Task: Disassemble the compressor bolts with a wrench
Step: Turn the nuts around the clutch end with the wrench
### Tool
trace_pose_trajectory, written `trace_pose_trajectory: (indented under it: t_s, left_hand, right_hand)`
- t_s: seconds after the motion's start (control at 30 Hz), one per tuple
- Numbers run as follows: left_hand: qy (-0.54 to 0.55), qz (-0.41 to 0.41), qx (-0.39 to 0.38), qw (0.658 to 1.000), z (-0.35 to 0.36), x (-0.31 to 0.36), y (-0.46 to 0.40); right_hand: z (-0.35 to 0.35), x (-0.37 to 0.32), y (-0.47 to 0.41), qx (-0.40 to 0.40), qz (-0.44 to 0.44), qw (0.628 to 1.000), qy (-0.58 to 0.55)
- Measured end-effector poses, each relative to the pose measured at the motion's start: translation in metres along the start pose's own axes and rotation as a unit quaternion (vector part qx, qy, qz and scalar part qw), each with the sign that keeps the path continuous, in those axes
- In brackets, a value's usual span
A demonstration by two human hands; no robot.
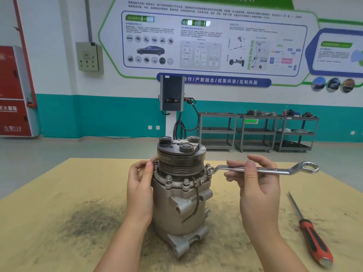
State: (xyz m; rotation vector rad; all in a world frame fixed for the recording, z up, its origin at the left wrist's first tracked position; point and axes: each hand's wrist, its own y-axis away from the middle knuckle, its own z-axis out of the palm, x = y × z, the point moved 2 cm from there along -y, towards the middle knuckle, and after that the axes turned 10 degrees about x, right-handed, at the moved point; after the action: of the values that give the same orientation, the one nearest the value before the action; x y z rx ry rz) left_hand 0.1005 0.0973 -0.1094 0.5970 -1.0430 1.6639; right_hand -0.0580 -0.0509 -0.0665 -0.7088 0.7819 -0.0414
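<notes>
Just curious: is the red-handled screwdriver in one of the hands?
No, the screwdriver lies on the table; the right hand holds a wrench.

My left hand (139,185) hides the compressor's (181,195) left flank; wall poster (206,40) text is blurred, perhaps automotive diagrams.

A blue banner (214,81) on the back wall, under the large information board (206,40), carries white characters that read 合作/产教融合/成果共享/互利共赢. The board's own headings and paragraphs are too small and blurred to read. The red cabinet (13,91) at the left edge bears pale characters, among them 火警 followed by 119 near its bottom; the line above that is partly cut off by the frame edge. The wrench (263,169) shaft has a stamped mark that looks like 12, though it is faint. A green sign (251,121) on one cart is illegible.
</notes>
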Motion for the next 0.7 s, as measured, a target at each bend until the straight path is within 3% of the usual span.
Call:
trace_pose_trajectory:
  t_s: [0.13, 0.33, 0.4, 0.53, 0.7]
  left_hand:
    - [-0.068, 0.020, -0.023, 0.997, 0.003, 0.002, 0.002]
    - [-0.102, -0.007, -0.052, 0.993, 0.004, 0.001, 0.008]
    - [-0.102, -0.005, -0.048, 0.994, 0.004, 0.002, 0.008]
    - [-0.102, -0.016, -0.046, 0.994, 0.005, 0.005, 0.005]
    - [-0.091, -0.012, -0.045, 0.995, 0.005, 0.003, 0.003]
  right_hand:
    - [0.000, 0.008, -0.018, -0.018, 0.104, 0.994, -0.025]
    - [-0.002, 0.024, -0.030, 0.057, 0.210, 0.969, -0.117]
    - [-0.003, 0.023, -0.024, 0.051, 0.164, 0.981, -0.086]
    - [0.001, 0.012, 0.002, -0.003, -0.077, 0.997, 0.017]
    - [0.010, 0.005, 0.022, -0.145, -0.285, 0.939, 0.130]
